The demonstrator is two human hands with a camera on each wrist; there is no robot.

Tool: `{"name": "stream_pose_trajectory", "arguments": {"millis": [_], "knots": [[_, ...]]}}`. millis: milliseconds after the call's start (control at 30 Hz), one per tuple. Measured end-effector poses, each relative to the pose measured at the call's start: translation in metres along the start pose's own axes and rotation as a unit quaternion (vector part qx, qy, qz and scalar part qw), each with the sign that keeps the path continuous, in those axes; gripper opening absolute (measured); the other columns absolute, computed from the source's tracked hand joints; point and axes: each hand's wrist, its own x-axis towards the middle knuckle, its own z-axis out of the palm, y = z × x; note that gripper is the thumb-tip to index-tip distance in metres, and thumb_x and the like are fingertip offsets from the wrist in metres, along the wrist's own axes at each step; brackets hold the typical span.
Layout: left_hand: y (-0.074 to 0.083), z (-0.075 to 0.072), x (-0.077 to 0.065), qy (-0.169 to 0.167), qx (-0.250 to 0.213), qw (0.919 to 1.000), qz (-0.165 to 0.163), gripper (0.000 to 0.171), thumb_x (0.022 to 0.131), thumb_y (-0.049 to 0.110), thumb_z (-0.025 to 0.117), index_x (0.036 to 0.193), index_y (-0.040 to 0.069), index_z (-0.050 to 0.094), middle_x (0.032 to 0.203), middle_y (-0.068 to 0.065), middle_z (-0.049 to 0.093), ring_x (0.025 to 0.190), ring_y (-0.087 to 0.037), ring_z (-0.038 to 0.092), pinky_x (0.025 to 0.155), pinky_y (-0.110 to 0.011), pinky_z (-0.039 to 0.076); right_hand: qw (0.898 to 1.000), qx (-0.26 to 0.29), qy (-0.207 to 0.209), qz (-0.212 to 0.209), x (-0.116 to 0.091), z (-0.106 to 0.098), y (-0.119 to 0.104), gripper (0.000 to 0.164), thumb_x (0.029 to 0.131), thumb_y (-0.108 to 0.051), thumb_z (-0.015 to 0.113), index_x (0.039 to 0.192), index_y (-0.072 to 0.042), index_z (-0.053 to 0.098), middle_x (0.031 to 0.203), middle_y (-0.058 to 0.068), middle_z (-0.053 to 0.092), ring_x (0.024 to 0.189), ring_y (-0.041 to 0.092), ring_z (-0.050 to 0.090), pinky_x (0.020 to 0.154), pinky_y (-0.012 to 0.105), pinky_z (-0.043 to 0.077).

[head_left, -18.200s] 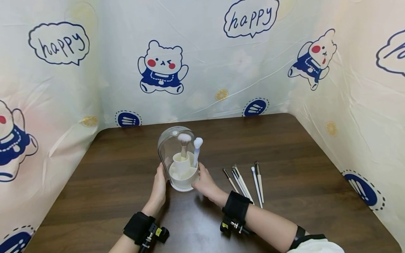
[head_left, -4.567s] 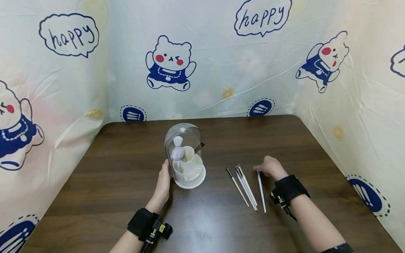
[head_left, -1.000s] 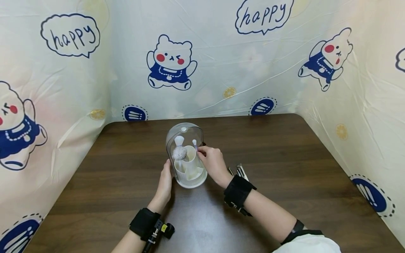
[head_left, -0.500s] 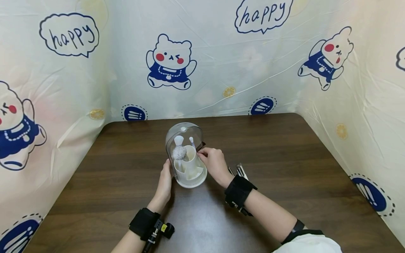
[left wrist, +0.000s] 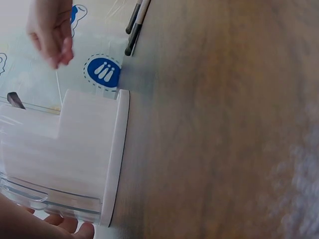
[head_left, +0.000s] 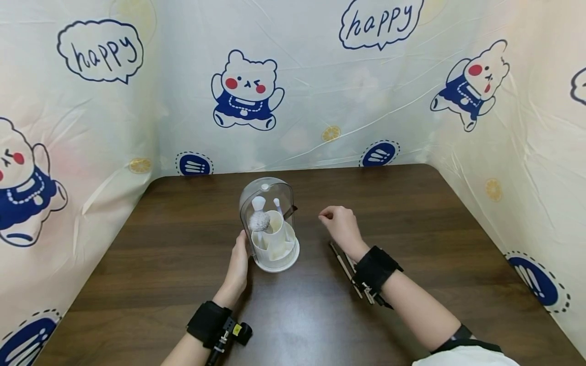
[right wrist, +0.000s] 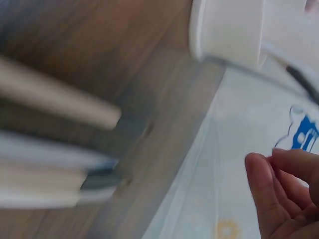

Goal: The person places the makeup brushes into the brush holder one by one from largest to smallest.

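A makeup brush holder (head_left: pixel 276 263), white with compartments under a clear domed cover, stands on the table. Inside are a fluffy grey-white brush (head_left: pixel 259 221), a white-headed brush (head_left: pixel 258 203), a slim pale brush (head_left: pixel 277 203) and a dark-tipped brush (head_left: pixel 290 211) leaning out to the right. My left hand (head_left: pixel 237 264) holds the holder's left side, its fingertips (left wrist: pixel 85 230) against the cover in the left wrist view. My right hand (head_left: pixel 343 229) hovers right of the holder, thumb and forefinger tips together with nothing between them. Loose makeup brushes (head_left: pixel 346 270) lie beneath it, partly hidden by the wristband.
The brown wooden table (head_left: pixel 183 284) runs back to a printed curtain (head_left: pixel 302 91) that also closes off both sides. Each wrist wears a black strap with a camera, the left camera (head_left: pixel 242 333) close over the tabletop.
My right hand has let go of the slim pale brush, now standing in the holder, and moved right over the loose brushes. My left hand has stayed; since the oldest frame the holder has turned.
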Motion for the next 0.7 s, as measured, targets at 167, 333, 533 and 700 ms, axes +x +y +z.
{"name": "stream_pose_trajectory", "arguments": {"millis": [167, 333, 533, 700], "knots": [[0.0, 0.0, 0.001, 0.004, 0.001, 1.0, -0.005, 0.064, 0.104, 0.043, 0.011, 0.153, 0.001, 0.011, 0.161, -0.015, 0.01, 0.149, -0.031, 0.01, 0.123, -0.048, 0.011, 0.999, -0.039, -0.022, 0.026, 0.0, -0.015, 0.026, 0.013, 0.089, -0.009, 0.064, 0.091, 0.0, 0.073, 0.089, 0.015, 0.073, 0.075, 0.024, 0.066, 0.068, 0.036, 0.053], [0.001, 0.0, 0.001, 0.007, -0.001, 0.9999, -0.008, 0.064, 0.104, 0.043, 0.011, 0.153, 0.002, 0.01, 0.161, -0.015, 0.008, 0.15, -0.03, 0.008, 0.123, -0.047, 0.01, 0.991, -0.083, -0.079, 0.063, -0.003, -0.025, 0.047, 0.017, 0.087, -0.003, 0.06, 0.073, 0.001, 0.068, 0.064, 0.008, 0.062, 0.055, 0.015, 0.051, 0.059, 0.028, 0.045], [0.0, 0.0, 0.001, 0.006, -0.002, 1.0, -0.007, 0.063, 0.104, 0.042, 0.011, 0.153, 0.002, 0.011, 0.161, -0.014, 0.009, 0.15, -0.03, 0.009, 0.123, -0.048, 0.01, 0.975, -0.116, -0.157, 0.102, -0.008, -0.027, 0.06, 0.038, 0.086, -0.008, 0.064, 0.05, -0.009, 0.053, 0.046, -0.004, 0.044, 0.045, 0.009, 0.039, 0.05, 0.02, 0.031], [-0.001, 0.0, 0.001, 0.008, -0.002, 1.0, -0.006, 0.064, 0.104, 0.044, 0.012, 0.153, 0.003, 0.011, 0.161, -0.014, 0.009, 0.15, -0.03, 0.009, 0.123, -0.048, 0.011, 0.968, -0.122, -0.179, 0.122, -0.008, -0.025, 0.063, 0.043, 0.087, -0.013, 0.066, 0.047, -0.012, 0.05, 0.044, -0.003, 0.043, 0.043, 0.011, 0.042, 0.05, 0.02, 0.031]]}}
